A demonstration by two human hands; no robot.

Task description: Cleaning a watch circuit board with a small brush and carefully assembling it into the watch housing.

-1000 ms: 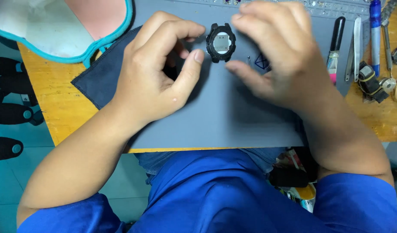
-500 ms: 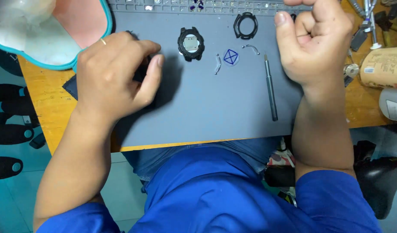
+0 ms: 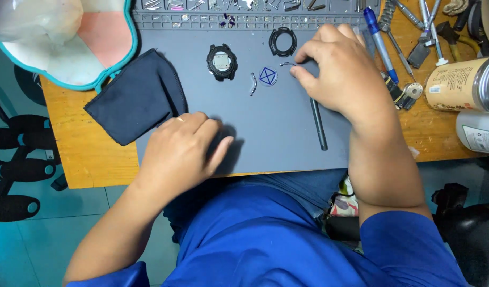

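1. Head view: we see the grey work mat [image 3: 202, 95] on the wooden bench [image 3: 90, 159], now lying further down the frame than half a second ago, so its tool tray edge shows along the top.
2. Our left hand [image 3: 183, 151] has come down from the mat's upper left to its near edge. It rests palm down, fingers loosely curled, holding nothing that we can see; the dark cloth [image 3: 135, 95] lies just beside it.
3. Our right hand [image 3: 343, 74] has dropped from the top right corner onto the mat. Its thumb and forefinger are narrowed to a pinch at the small curved metal piece [image 3: 287, 64].
4. The black watch body [image 3: 221, 61] lies untouched, face up, apart from both hands.
5. The black bezel ring [image 3: 283, 42], the round glass [image 3: 268, 76] and a second curved piece [image 3: 252, 84] lie between watch body and right hand. We judge disassembled parts are being sorted.
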